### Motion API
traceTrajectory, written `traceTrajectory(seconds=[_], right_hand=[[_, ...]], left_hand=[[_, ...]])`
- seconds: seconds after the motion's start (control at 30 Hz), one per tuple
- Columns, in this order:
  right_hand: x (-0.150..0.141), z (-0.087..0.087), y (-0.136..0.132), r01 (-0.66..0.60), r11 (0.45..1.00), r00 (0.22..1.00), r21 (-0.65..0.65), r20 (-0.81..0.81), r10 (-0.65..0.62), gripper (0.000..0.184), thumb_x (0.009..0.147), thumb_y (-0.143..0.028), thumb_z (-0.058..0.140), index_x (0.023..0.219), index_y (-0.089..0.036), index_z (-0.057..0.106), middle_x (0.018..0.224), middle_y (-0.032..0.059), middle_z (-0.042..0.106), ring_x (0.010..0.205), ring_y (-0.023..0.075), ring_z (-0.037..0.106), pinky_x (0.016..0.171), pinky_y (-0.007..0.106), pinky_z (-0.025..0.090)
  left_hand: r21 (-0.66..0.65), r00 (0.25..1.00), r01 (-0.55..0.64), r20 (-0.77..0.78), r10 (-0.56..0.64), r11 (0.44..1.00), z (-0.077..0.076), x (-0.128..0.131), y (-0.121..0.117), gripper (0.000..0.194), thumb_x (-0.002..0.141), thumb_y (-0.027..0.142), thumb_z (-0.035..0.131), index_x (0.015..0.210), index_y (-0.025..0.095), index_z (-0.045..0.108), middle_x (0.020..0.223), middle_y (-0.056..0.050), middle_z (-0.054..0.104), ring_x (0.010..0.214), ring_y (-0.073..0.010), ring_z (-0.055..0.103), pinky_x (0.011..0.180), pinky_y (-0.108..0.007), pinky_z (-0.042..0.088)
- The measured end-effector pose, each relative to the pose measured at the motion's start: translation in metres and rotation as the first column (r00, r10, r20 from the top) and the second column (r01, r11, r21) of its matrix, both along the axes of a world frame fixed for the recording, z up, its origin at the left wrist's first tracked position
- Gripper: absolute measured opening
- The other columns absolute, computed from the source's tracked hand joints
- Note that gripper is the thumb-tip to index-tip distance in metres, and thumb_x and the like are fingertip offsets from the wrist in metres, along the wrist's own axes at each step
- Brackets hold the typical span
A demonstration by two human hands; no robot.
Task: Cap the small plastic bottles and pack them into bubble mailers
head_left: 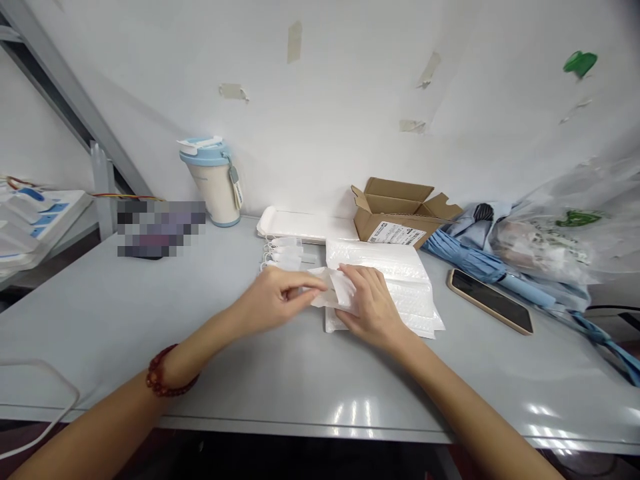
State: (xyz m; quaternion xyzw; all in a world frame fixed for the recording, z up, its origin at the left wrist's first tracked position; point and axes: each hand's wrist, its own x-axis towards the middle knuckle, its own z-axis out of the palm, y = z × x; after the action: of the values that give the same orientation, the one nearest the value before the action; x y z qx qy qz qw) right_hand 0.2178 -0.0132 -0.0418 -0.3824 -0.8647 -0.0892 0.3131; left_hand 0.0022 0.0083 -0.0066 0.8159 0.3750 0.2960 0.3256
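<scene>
Over the middle of the table, my right hand (373, 303) grips a small white bubble pouch (344, 290), thumb on the near side and fingers on the far side. The pouch's mouth faces left. At that mouth is my left hand (280, 297), thumb and fingers drawn together; what they hold, if anything, is hidden. Under and behind my right hand lies a spread stack of white bubble pouches (410, 287). Just beyond my left hand are several small white packets (283, 250) with looped strings, in a row.
Along the wall stand a cream tumbler (215, 190) with a blue lid, a stack of white flat packs (305, 225) and an open cardboard box (395, 217). A phone (490, 301), a folded blue umbrella (470, 260) and a plastic bag (555, 233) lie right. A white cable (65, 387) hangs front left.
</scene>
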Motion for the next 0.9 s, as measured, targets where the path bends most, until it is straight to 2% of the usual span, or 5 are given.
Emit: traceTrajectory(seconds=[0.13, 0.27, 0.47, 0.7, 0.9], right_hand=[[0.005, 0.001, 0.002, 0.024, 1.0, 1.0, 0.008, -0.015, -0.024, 0.078, 0.075, -0.015, 0.056, 0.142, -0.018, 0.017, 0.115, 0.0154, 0.053, 0.102, 0.0305, 0.049, 0.082, 0.047, 0.042], [0.009, -0.001, 0.004, 0.066, 0.998, 0.997, 0.007, -0.025, -0.066, 0.077, 0.075, -0.015, 0.056, 0.141, -0.019, 0.017, 0.114, 0.0148, 0.053, 0.101, 0.031, 0.049, 0.082, 0.048, 0.042], [0.01, -0.003, 0.006, 0.077, 0.997, 0.997, -0.001, -0.023, -0.077, 0.074, 0.076, -0.018, 0.056, 0.14, -0.02, 0.02, 0.111, 0.0142, 0.053, 0.099, 0.0314, 0.05, 0.081, 0.048, 0.043], [0.009, -0.004, 0.006, 0.088, 0.996, 0.996, -0.007, -0.031, -0.089, 0.072, 0.076, -0.02, 0.055, 0.139, -0.02, 0.021, 0.111, 0.0144, 0.054, 0.099, 0.0312, 0.05, 0.081, 0.048, 0.043], [0.009, -0.006, 0.007, 0.093, 0.995, 0.995, -0.021, -0.022, -0.093, 0.073, 0.076, -0.02, 0.054, 0.14, -0.02, 0.019, 0.115, 0.0145, 0.054, 0.102, 0.0314, 0.05, 0.083, 0.049, 0.042]], left_hand=[[-0.169, 0.966, -0.246, 0.042, 0.256, 0.954, 0.016, -0.027, 0.022, 0.025, 0.079, 0.036, 0.058, 0.088, 0.015, 0.069, 0.075, -0.004, 0.069, 0.051, -0.0111, 0.052, 0.052, -0.023, 0.045], [-0.117, 0.896, -0.433, -0.165, 0.412, 0.894, 0.016, -0.055, 0.047, 0.022, 0.072, 0.035, 0.064, 0.083, 0.017, 0.069, 0.075, -0.004, 0.067, 0.064, -0.0159, 0.058, 0.056, -0.024, 0.044], [-0.309, 0.919, -0.32, -0.331, 0.214, 0.896, 0.001, -0.069, 0.063, 0.022, 0.068, 0.039, 0.064, 0.071, 0.018, 0.071, 0.054, 0.0, 0.055, 0.05, -0.0134, 0.048, 0.046, -0.022, 0.034], [-0.445, 0.96, -0.261, -0.215, 0.181, 0.856, 0.008, -0.07, 0.06, 0.013, 0.071, 0.03, 0.062, 0.066, 0.018, 0.065, 0.05, 0.002, 0.049, 0.045, -0.0099, 0.041, 0.046, -0.021, 0.033], [-0.4, 0.991, -0.118, 0.015, 0.135, 0.909, 0.022, -0.075, 0.052, 0.014, 0.077, 0.031, 0.062, 0.073, 0.017, 0.061, 0.065, 0.0, 0.055, 0.055, -0.0098, 0.047, 0.05, -0.021, 0.039]])
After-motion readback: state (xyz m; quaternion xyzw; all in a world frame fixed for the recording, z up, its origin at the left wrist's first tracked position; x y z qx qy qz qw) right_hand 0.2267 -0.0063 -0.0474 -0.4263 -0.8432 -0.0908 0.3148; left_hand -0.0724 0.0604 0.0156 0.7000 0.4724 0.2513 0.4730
